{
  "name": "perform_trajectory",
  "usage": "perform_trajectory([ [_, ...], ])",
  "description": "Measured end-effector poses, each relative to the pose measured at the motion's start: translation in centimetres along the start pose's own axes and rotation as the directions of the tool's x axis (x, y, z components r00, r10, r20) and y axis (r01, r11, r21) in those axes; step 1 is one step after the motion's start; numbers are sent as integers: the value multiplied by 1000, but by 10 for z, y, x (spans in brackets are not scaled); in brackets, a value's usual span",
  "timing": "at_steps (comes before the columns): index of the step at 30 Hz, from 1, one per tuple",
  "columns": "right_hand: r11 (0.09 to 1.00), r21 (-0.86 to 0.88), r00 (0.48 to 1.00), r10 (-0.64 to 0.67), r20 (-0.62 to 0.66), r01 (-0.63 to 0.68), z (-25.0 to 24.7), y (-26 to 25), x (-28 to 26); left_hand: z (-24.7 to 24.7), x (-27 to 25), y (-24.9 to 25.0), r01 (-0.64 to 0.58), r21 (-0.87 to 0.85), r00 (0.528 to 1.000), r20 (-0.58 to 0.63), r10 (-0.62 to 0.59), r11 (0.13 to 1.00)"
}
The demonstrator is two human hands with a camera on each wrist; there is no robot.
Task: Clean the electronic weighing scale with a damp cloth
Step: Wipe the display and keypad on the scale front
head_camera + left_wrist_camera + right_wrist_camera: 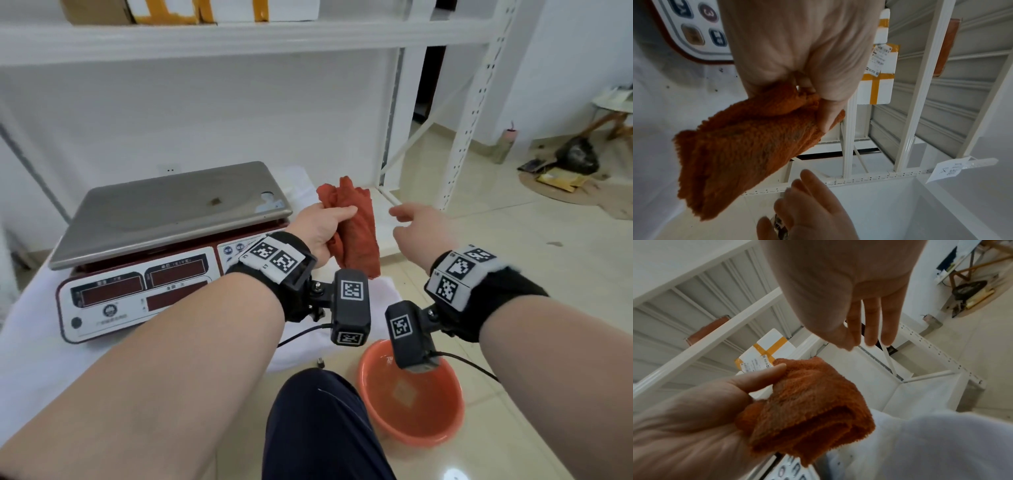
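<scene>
The electronic scale (137, 294) sits on a white-covered low table at the left, with a steel weighing pan (164, 212) that has a small brown stain near its middle. My left hand (322, 226) grips a folded orange-red cloth (356, 229) in the air just right of the scale's keypad (701, 27). The cloth (735, 154) hangs down from my thumb and fingers, and it shows folded (809, 410) in the right wrist view. My right hand (418, 222) hovers a short way right of the cloth, fingers (871, 324) straight and holding nothing.
An orange basin (411, 431) of water stands on the tiled floor below my right wrist. White metal shelving (476, 113) rises behind, with taped boxes (877, 87) on it. My dark-trousered knee (318, 421) is at the bottom centre. Clutter lies on the floor at far right.
</scene>
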State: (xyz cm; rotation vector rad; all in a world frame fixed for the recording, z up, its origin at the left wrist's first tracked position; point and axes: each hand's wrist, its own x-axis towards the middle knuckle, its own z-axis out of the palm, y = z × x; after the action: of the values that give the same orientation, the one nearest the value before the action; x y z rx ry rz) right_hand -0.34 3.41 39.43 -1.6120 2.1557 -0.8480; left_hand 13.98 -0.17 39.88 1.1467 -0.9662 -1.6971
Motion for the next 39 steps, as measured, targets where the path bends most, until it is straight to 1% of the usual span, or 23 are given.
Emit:
perform_trajectory([
  [1, 995, 92, 1000, -27, 8, 26, 3, -6, -1, -5, -3, 2, 1, -13, 1000, 4, -1, 1000],
  [3, 970, 240, 997, -43, 68, 26, 8, -21, -7, -15, -9, 6, 6, -45, 1000, 14, -5, 999],
  [6, 924, 375, 975, -19, 221, -67, 16, -43, -19, -31, -20, 13, 53, -104, 997, 61, -47, 993],
  [8, 884, 455, 949, -48, 313, -105, 23, -54, -26, -43, -29, 16, 79, -108, 994, 84, -70, 991],
  [10, 864, 493, 925, -97, 368, -105, 31, -67, -35, -59, -40, 19, 52, -88, 996, 72, -46, 995],
  [13, 855, 509, 896, -149, 419, -96, 45, -90, -47, -90, -58, 23, -16, -79, 1000, 19, 17, 997],
  [15, 852, 510, 868, -162, 469, -116, 56, -106, -54, -115, -72, 26, -37, -88, 999, -19, 35, 995],
  [17, 846, 518, 853, -175, 492, -125, 67, -121, -61, -140, -86, 30, -56, -75, 997, -65, 51, 996],
  [20, 827, 546, 848, -190, 495, -133, 78, -139, -67, -171, -102, 38, -81, -52, 992, -101, 76, 995],
  [22, 814, 563, 859, -178, 481, -146, 77, -145, -70, -177, -104, 44, -92, -55, 991, -104, 86, 994],
  [24, 805, 575, 884, -155, 442, -147, 68, -144, -69, -167, -101, 48, -101, -67, 992, -89, 95, 993],
  [27, 820, 553, 937, -61, 343, -149, 48, -123, -57, -131, -87, 49, -80, -14, 997, -21, 79, 997],
  [29, 859, 495, 966, -3, 259, -130, 33, -101, -44, -99, -75, 46, -82, 33, 996, 46, 80, 996],
  [31, 905, 405, 983, 66, 173, -132, 15, -77, -33, -64, -63, 45, -96, 107, 989, 121, 83, 990],
  [33, 912, 369, 982, 142, 123, -178, -4, -51, -23, -28, -51, 43, -92, 168, 980, 191, 59, 982],
  [34, 904, 372, 976, 169, 136, -209, -12, -39, -20, -13, -47, 43, -90, 180, 975, 216, 50, 980],
  [35, 878, 409, 967, 198, 162, -249, -20, -27, -17, 3, -42, 42, -93, 190, 970, 239, 46, 977],
  [37, 795, 509, 944, 266, 198, -331, -31, -4, -10, 29, -32, 40, -113, 223, 957, 286, 45, 968],
  [38, 770, 529, 934, 295, 201, -357, -35, 6, -7, 40, -27, 39, -124, 241, 948, 315, 43, 963],
  [39, 768, 524, 930, 318, 186, -368, -36, 16, -3, 50, -22, 37, -133, 252, 939, 340, 41, 959],
])
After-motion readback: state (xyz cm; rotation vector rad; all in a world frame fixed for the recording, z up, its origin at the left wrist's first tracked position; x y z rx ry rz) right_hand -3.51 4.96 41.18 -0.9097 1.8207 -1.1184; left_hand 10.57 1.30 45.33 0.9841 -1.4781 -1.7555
